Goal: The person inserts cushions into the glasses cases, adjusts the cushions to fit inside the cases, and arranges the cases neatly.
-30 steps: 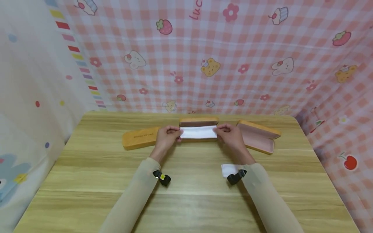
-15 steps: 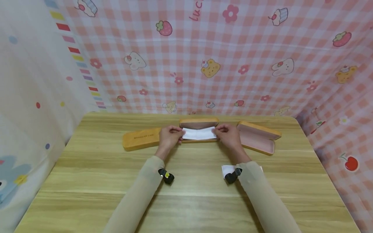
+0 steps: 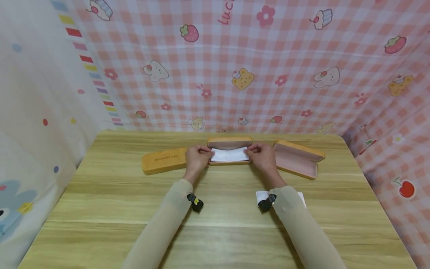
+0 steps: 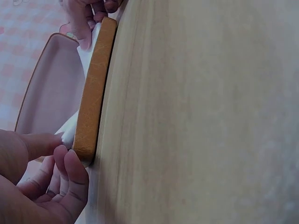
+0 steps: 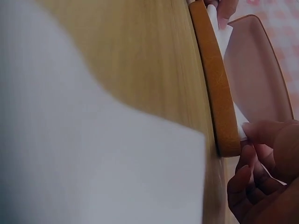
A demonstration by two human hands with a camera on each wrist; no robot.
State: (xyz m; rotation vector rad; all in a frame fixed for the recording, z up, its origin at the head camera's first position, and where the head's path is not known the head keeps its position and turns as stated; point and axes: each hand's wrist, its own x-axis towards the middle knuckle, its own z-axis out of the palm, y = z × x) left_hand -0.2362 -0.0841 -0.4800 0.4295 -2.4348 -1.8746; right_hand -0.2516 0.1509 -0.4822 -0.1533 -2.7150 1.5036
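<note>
A folded white cloth (image 3: 229, 154) lies over the lower half of an open tan glasses case (image 3: 230, 139) at the back middle. My left hand (image 3: 197, 160) pinches the cloth's left end between thumb and fingers at the case's left end. At the other end my right hand (image 3: 262, 160) pinches the cloth the same way. In the left wrist view the cloth (image 4: 70, 127) dips behind the front wall of the case (image 4: 93, 88), its ends raised at the rim. The right wrist view shows the pink-lined lid (image 5: 257, 70) standing up behind.
A closed tan glasses case (image 3: 164, 161) with lettering lies to the left. To the right stands another open case (image 3: 297, 164), pink inside. Another white cloth (image 3: 263, 196) lies on the table (image 3: 221, 224), partly under the right forearm. A checked curtain (image 3: 215, 56) hangs behind.
The cloth has come down into the open case, its middle now sagging below its ends. Both hands have shifted slightly inward with it, the left a little to the right.
</note>
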